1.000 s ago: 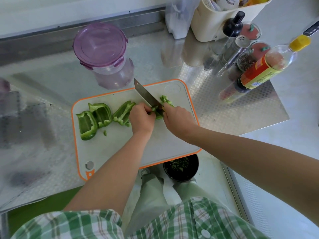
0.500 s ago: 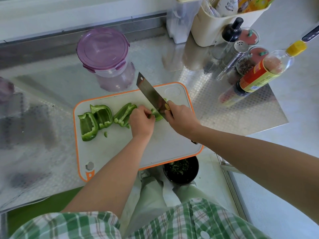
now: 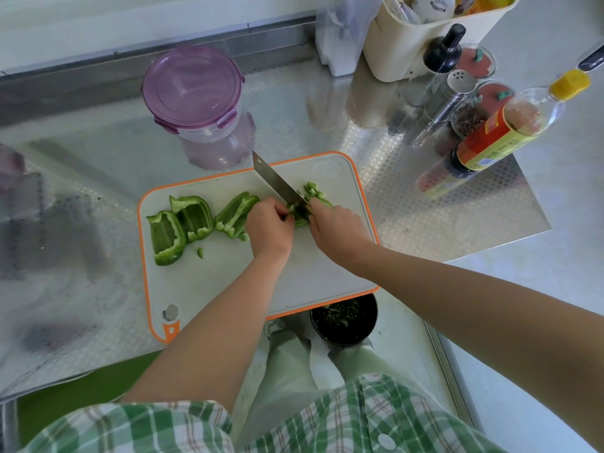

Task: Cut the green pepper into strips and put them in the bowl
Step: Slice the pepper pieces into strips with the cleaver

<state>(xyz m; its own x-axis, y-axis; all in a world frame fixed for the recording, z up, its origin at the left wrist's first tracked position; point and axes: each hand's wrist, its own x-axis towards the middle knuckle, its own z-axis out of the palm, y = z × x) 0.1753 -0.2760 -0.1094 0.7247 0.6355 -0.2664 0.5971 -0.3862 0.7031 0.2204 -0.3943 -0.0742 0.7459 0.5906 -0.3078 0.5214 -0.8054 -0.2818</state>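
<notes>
On the white, orange-rimmed cutting board [image 3: 228,282] lie three large green pepper pieces [image 3: 192,220] at the left. My left hand [image 3: 269,225] holds down a smaller pepper piece [image 3: 299,217] with curled fingers. My right hand [image 3: 338,228] grips the handle of a cleaver [image 3: 277,183], whose blade is down on that piece. Cut pepper strips [image 3: 313,191] lie just beyond the blade. A black bowl [image 3: 344,322] with green bits inside sits below the board's near edge, partly hidden by the board.
A purple-lidded plastic container [image 3: 199,103] stands behind the board. At the right are a lying sauce bottle [image 3: 496,138], a shaker [image 3: 447,99], spice jars and a cream utensil caddy [image 3: 425,37]. The steel counter's edge runs near my legs.
The cleaver, lifted half a second ago, has come back down onto the pepper piece beside my left hand's fingers. The large pepper pieces have not moved.
</notes>
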